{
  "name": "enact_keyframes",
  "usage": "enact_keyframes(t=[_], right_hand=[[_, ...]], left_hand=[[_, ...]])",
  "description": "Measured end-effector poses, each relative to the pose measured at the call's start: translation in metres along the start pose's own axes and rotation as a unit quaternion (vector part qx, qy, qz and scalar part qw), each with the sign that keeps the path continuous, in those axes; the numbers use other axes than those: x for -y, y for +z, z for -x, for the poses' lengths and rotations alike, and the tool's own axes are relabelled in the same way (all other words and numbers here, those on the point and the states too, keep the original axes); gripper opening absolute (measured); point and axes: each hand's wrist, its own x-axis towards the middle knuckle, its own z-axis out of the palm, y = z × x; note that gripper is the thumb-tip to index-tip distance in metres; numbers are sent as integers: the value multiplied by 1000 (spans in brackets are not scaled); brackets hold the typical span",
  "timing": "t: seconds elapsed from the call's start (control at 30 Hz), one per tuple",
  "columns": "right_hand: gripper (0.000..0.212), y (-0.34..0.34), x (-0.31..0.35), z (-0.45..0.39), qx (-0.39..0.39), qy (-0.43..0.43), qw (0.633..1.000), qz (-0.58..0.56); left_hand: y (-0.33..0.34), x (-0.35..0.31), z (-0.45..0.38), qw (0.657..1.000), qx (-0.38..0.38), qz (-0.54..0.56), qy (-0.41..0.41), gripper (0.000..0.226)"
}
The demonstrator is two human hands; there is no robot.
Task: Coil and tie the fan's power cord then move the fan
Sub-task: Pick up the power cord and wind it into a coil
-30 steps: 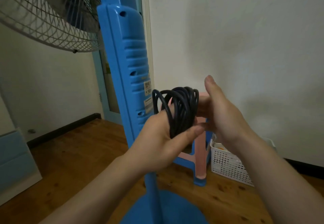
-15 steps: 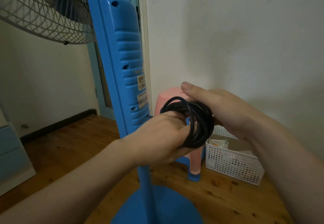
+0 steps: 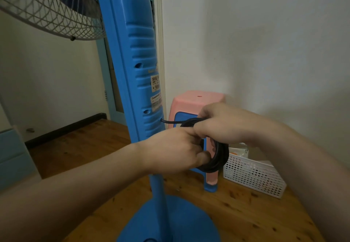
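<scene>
A blue standing fan [image 3: 132, 56] rises in front of me, its wire grille at the upper left and its round base at the bottom. The black power cord [image 3: 217, 158] comes out of the column's lower back as a short straight run and is wound into a tight coil. My left hand [image 3: 176, 151] grips the coil from the left, fingers through the loops. My right hand [image 3: 219, 124] is closed over the top of the coil. Part of the coil is hidden behind both hands.
A pink and blue plastic stool [image 3: 198, 101] stands behind the hands against the white wall. A white perforated basket [image 3: 251, 175] sits on the wooden floor to its right. A pale blue cabinet [image 3: 13, 158] is at the left edge.
The coil and both hands have dropped lower and shifted right, level with the column's bottom. My right hand moved from beside the coil to on top of it.
</scene>
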Motion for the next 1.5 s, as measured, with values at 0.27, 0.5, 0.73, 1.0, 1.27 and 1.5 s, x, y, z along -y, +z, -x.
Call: enact_keyframes(t=[0.27,0.5,0.73,1.0,1.27,1.5], right_hand=[[16,14,-6,-1,-37,-69,995,56],[14,26,-20,1,-53,-60,997,12],[12,38,-18,3,-96,-57,994,-22],[12,59,-18,7,-163,-38,983,-71],[11,90,-13,11,-253,-36,957,-140],[20,114,-15,15,-270,-38,937,-217]], left_hand=[[7,6,9,999,-28,-22,20,20],[21,-4,48,991,-59,-117,-29,25],[21,-6,67,966,-123,-165,-157,30],[17,-59,55,920,-67,47,-382,52],[23,-77,47,797,-197,153,-550,21],[34,-74,40,657,-210,296,-661,33]])
